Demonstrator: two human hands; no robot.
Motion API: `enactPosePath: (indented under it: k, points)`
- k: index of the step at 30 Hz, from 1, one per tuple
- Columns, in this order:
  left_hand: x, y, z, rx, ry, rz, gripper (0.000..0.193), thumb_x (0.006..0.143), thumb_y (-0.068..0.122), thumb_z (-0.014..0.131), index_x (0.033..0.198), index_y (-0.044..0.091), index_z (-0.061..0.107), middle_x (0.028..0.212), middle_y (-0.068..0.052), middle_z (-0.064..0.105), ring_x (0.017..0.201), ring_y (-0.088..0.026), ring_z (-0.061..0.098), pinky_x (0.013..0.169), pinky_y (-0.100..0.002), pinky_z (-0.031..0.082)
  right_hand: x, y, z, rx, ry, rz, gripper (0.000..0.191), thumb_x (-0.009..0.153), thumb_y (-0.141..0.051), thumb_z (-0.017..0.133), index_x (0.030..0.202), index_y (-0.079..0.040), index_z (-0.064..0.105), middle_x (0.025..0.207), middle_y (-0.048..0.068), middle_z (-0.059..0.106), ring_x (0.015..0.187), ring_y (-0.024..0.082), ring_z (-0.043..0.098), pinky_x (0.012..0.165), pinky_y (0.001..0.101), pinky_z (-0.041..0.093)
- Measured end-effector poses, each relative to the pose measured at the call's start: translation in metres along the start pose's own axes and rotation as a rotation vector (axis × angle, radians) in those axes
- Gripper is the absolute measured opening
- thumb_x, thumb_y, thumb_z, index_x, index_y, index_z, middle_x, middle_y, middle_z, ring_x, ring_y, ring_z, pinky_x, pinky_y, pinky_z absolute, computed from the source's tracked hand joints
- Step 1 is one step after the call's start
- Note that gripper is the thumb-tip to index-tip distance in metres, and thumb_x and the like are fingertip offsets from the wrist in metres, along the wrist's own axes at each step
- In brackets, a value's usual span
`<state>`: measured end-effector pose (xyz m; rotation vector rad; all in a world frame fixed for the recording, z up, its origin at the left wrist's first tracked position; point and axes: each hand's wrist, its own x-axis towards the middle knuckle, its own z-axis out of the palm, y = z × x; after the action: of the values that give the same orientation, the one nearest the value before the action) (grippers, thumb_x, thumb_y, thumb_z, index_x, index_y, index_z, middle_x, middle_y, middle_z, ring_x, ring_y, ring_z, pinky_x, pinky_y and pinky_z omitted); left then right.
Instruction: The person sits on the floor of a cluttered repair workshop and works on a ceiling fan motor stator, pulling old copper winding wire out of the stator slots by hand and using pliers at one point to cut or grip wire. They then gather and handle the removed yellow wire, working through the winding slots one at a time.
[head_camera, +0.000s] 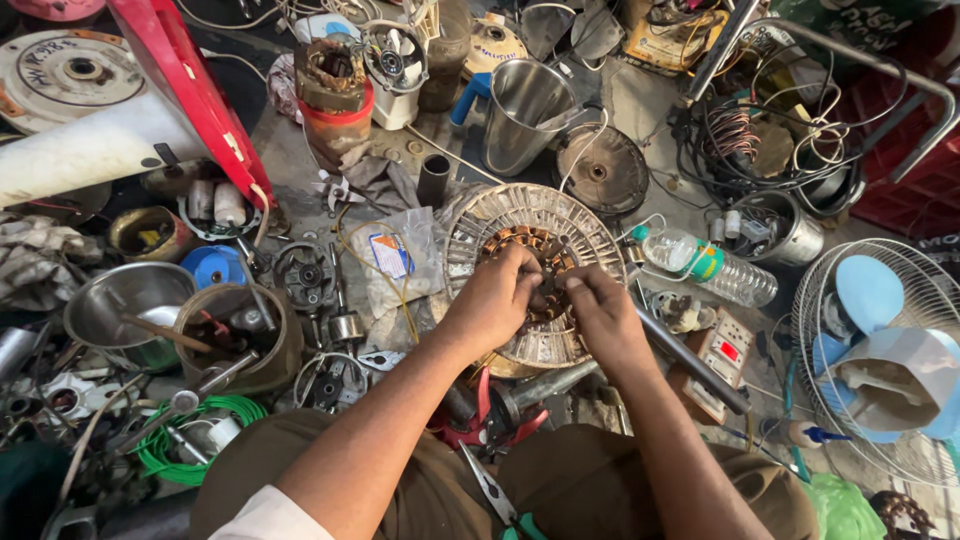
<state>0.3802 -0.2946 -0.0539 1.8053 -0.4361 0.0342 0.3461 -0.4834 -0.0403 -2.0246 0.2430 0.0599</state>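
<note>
A person sits on the floor of a cluttered repair shop, both bare forearms reaching forward from the knees to a round fan motor stator (535, 275) that lies flat just ahead. Nearest the body, red-handled pliers (480, 415) and green-handled scissors (500, 500) rest between the legs. The left hand (492, 303) lies over the near-left part of the copper windings (525, 243) at the stator's centre, its grip narrow, fingertips pinched on the coils; the right hand (603, 312) comes in from the near-right, its grip likewise closed to a pinch, the two sets of fingertips almost meeting at the middle of the ring. What, if anything, is held between the fingers is too small to tell. The stator sits dead ahead of both hands, neither nearer than the other. A dark metal rod (690, 360) slants away under the right wrist. Just right of the stator lies a clear plastic bottle (705, 265) on its side; farther back stands a steel cup (525, 112), and at far right a caged fan (885, 355) with blue blades.
</note>
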Motion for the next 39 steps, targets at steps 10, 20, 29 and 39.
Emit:
enactPosePath:
  k: [10, 20, 29, 39]
  points:
    - [0.000, -0.001, 0.001, 0.006, 0.021, 0.059, 0.015, 0.096, 0.011, 0.064, 0.105, 0.001, 0.057, 0.091, -0.018, 0.073, 0.087, -0.038, 0.073, 0.075, -0.045, 0.056, 0.008, 0.019, 0.011, 0.013, -0.017, -0.218, 0.012, 0.103, -0.015, 0.060, 0.098, -0.003, 0.062, 0.079, -0.001, 0.060, 0.075, 0.008, 0.052, 0.067, 0.0268, 0.046]
    - [-0.001, -0.002, 0.003, 0.002, -0.002, -0.014, 0.017, 0.098, 0.014, 0.061, 0.108, 0.002, 0.054, 0.090, -0.018, 0.073, 0.087, -0.038, 0.073, 0.075, -0.046, 0.056, 0.012, 0.024, 0.018, 0.254, 0.003, -0.156, 0.010, 0.093, -0.001, 0.063, 0.103, -0.002, 0.061, 0.086, -0.003, 0.060, 0.076, 0.006, 0.053, 0.066, 0.0206, 0.044]
    - [-0.002, 0.001, 0.001, 0.023, 0.032, 0.029, 0.017, 0.100, 0.017, 0.060, 0.108, 0.003, 0.055, 0.091, -0.018, 0.073, 0.088, -0.040, 0.072, 0.076, -0.048, 0.055, -0.010, 0.006, 0.023, 0.280, 0.037, 0.027, 0.015, 0.094, -0.004, 0.064, 0.108, -0.003, 0.069, 0.094, 0.008, 0.074, 0.081, 0.011, 0.063, 0.073, 0.0248, 0.049]
    - [-0.003, 0.005, 0.008, 0.041, 0.150, -0.034, 0.015, 0.096, 0.014, 0.063, 0.105, 0.002, 0.059, 0.092, -0.021, 0.072, 0.092, -0.042, 0.070, 0.079, -0.049, 0.053, -0.011, 0.021, 0.036, 0.477, 0.020, -0.146, 0.005, 0.096, 0.002, 0.066, 0.100, -0.001, 0.068, 0.100, 0.006, 0.073, 0.095, 0.013, 0.068, 0.092, 0.0294, 0.055]
